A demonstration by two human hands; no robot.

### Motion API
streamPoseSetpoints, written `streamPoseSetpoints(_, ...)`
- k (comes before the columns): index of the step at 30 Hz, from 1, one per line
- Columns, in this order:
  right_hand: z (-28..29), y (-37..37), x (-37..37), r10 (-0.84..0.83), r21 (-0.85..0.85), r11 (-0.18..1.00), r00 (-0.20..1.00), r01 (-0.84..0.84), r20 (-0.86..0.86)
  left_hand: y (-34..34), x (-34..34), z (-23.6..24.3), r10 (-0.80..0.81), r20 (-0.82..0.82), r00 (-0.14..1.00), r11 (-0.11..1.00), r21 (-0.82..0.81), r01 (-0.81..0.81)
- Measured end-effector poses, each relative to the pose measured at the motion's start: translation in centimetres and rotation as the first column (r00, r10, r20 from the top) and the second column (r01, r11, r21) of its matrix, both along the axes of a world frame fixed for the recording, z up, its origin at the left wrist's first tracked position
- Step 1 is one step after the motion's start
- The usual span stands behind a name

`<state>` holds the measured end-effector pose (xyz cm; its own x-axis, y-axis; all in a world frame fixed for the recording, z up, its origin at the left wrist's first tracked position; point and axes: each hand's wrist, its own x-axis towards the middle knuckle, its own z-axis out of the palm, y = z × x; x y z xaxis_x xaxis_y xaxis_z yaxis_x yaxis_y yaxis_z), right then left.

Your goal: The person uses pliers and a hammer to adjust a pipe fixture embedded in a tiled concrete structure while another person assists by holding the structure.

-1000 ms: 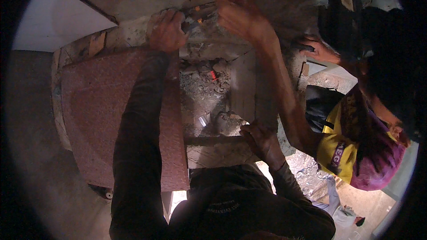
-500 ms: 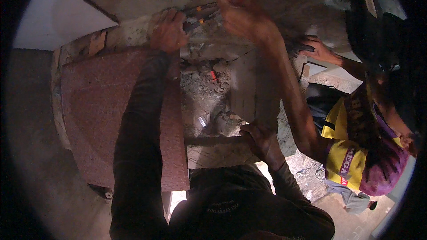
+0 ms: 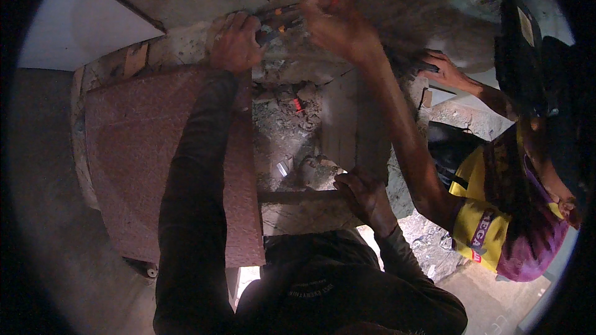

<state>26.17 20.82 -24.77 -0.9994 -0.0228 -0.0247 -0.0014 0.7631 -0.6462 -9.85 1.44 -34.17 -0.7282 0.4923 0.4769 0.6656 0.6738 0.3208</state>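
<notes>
My left hand (image 3: 234, 43) is closed at the far ledge (image 3: 186, 40), beside dark metal pieces with orange parts (image 3: 282, 28); what it grips is unclear. A co-worker's hand (image 3: 335, 22) is at the right end of those pieces, fingers curled. My right hand (image 3: 366, 195) is closed on the concrete frame (image 3: 338, 124) at the near right of the square opening. Inside lie rubble (image 3: 276, 127) and a small red object (image 3: 298, 104). A reddish speckled slab (image 3: 130, 161) lies left of the opening, under my left forearm.
A co-worker (image 3: 515, 223) in yellow and purple leans in from the right, their other hand (image 3: 444, 68) on the right ledge beside something dark. A white board (image 3: 87, 25) is at the upper left. Bright debris-strewn ground (image 3: 428, 242) shows at the lower right.
The co-worker's head and dark headgear have moved right and down, and their near hand shifted slightly. A person seen low at the right is mostly hidden now. My hands stay in place.
</notes>
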Motion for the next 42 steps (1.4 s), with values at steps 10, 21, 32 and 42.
streamPoseSetpoints(10, -0.6, -0.1, -0.1, -0.003, 0.025, 1.0, 1.0, 0.003, 0.011, -0.1, -0.4, -0.9, 0.015, 0.052, 0.999, 0.999, -0.047, -0.013)
streamPoseSetpoints(21, -0.2, -0.2, -0.1, -0.003, 0.011, 1.0, 1.0, 0.003, 0.001, -0.4, 0.0, -1.0, 0.052, 0.136, 0.989, 0.998, -0.027, -0.049)
streamPoseSetpoints(32, -1.2, -0.2, 0.7, -0.013, -0.007, 1.0, 1.0, 0.013, 0.001, 0.2, 0.3, -0.8, 0.084, -0.086, 0.993, 0.993, -0.077, -0.09)
streamPoseSetpoints(42, -2.4, -0.6, 1.2, -0.006, 0.018, 1.0, 1.0, 0.007, -0.016, -0.6, 0.4, -1.8, 0.031, -0.088, 0.996, 0.997, -0.064, -0.036)
